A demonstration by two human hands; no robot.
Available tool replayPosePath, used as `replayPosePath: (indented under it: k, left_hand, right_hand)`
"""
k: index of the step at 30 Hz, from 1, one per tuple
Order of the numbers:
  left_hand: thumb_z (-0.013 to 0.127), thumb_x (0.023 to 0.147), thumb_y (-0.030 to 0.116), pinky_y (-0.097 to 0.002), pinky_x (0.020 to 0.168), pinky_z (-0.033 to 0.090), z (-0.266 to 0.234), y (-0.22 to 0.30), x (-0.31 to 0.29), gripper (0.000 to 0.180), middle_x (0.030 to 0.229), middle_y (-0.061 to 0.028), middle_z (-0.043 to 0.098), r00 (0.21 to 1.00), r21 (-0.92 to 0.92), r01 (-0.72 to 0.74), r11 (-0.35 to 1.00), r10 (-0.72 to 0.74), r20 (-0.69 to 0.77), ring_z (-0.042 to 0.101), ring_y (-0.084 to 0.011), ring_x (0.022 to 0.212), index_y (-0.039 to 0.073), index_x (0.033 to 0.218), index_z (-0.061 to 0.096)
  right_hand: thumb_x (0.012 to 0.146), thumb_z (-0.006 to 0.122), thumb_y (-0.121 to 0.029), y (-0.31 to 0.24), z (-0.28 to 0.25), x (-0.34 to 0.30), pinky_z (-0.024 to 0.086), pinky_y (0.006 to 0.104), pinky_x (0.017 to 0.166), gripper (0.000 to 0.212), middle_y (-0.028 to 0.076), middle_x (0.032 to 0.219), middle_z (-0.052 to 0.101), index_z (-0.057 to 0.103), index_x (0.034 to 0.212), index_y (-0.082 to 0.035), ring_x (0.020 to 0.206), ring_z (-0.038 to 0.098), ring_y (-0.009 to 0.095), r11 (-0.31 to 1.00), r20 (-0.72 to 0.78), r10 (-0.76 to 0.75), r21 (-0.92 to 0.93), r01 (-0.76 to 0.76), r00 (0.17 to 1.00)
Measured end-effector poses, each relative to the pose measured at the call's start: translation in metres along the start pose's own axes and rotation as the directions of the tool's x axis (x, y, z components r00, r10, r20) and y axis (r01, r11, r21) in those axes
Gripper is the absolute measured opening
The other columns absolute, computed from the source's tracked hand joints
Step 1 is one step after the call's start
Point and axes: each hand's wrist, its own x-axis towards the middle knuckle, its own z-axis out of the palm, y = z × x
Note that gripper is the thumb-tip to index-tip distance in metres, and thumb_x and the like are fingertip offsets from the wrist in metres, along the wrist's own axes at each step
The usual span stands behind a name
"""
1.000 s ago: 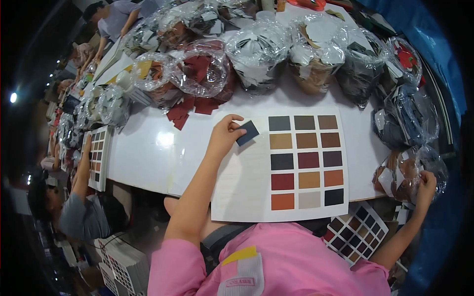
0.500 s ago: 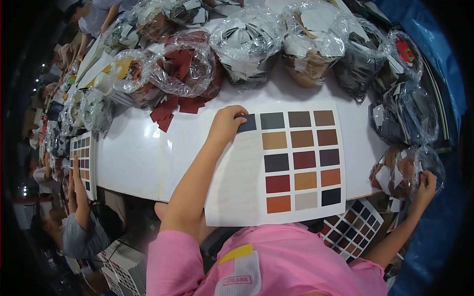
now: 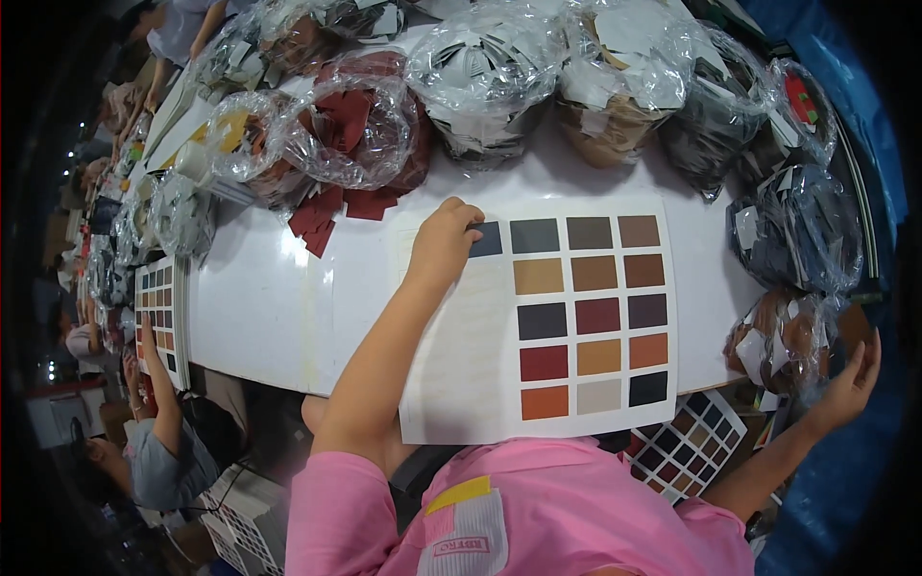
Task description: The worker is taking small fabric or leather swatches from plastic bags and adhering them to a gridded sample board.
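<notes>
A white card (image 3: 461, 384) with rows of coloured swatches lies at the table's front edge, its left part bare of colour. My left hand (image 3: 444, 245) rests at the card's upper left, fingers curled together on a dark blue swatch (image 3: 487, 238). Off to the right, my right hand (image 3: 850, 384) is raised beside a plastic bag of brown pieces (image 3: 783, 338). A brown swatch (image 3: 852, 328) shows at its fingertips, seemingly pinched there.
Clear plastic bags of cut pieces ring the table, including a grey-white one (image 3: 485, 86) and a red one (image 3: 370, 125). Loose red pieces (image 3: 317, 219) lie in front. Another swatch card (image 3: 696, 437) is below the table edge. A co-worker (image 3: 173, 451) sits at left.
My right hand has drawn out of the bag of brown pieces, moving right, and a brown swatch now shows at its fingertips. My left hand stays on the dark blue swatch.
</notes>
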Motion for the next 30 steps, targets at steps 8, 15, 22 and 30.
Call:
replayPosePath:
  k: [8, 15, 22, 30]
  left_hand:
    - [0.068, 0.072, -0.006, -0.0348, 0.074, 0.05, 0.001, -0.004, -0.002, 0.024, 0.092, -0.0127, 0.06, 0.996, -0.089, -0.052, 0.995, 0.045, -0.076, 0.064, -0.0278, 0.085, -0.001, 0.094, 0.063]
    - [0.069, 0.072, -0.004, -0.0357, 0.074, 0.05, 0.003, -0.006, -0.001, 0.024, 0.092, -0.0129, 0.06, 0.992, -0.051, -0.106, 0.993, 0.101, -0.079, 0.063, -0.0284, 0.085, 0.0, 0.095, 0.063]
    - [0.065, 0.074, -0.002, -0.043, 0.081, 0.045, -0.008, 0.001, -0.015, 0.027, 0.092, -0.0124, 0.061, 0.894, 0.154, -0.251, 0.956, 0.29, -0.342, 0.056, -0.0335, 0.094, 0.001, 0.101, 0.065]
    - [0.048, 0.082, -0.01, -0.0413, 0.1, 0.038, -0.032, -0.01, -0.05, 0.043, 0.115, -0.015, 0.059, 0.976, -0.054, -0.185, 0.981, 0.177, -0.126, 0.05, -0.0328, 0.116, 0.003, 0.122, 0.057]
  right_hand:
    - [0.09, 0.061, -0.004, -0.083, 0.107, -0.077, 0.042, 0.0178, 0.076, 0.024, 0.0, 0.101, 0.062, 0.062, 0.114, -0.003, 0.088, 0.056, 0.006, 0.817, 0.516, 0.223, 0.364, -0.447, 0.827]
    - [0.088, 0.059, 0.003, -0.122, 0.161, -0.138, 0.041, 0.0185, 0.068, 0.026, -0.001, 0.084, 0.056, 0.063, 0.113, 0.001, 0.074, 0.05, 0.006, 0.689, 0.829, 0.182, 0.275, -0.67, 0.528]
    - [0.085, 0.06, 0.003, -0.148, 0.175, -0.159, 0.042, 0.0206, 0.06, 0.009, 0.001, 0.079, 0.059, 0.062, 0.093, 0.0, 0.065, 0.052, 0.007, 0.774, 0.863, 0.057, 0.279, -0.568, 0.501]
    - [0.084, 0.064, -0.003, -0.196, 0.232, -0.221, 0.037, 0.0196, 0.045, 0.006, 0.001, 0.065, 0.058, 0.061, 0.088, 0.0, 0.052, 0.053, 0.007, 0.577, 1.0, 0.021, -0.016, -0.817, -0.005]
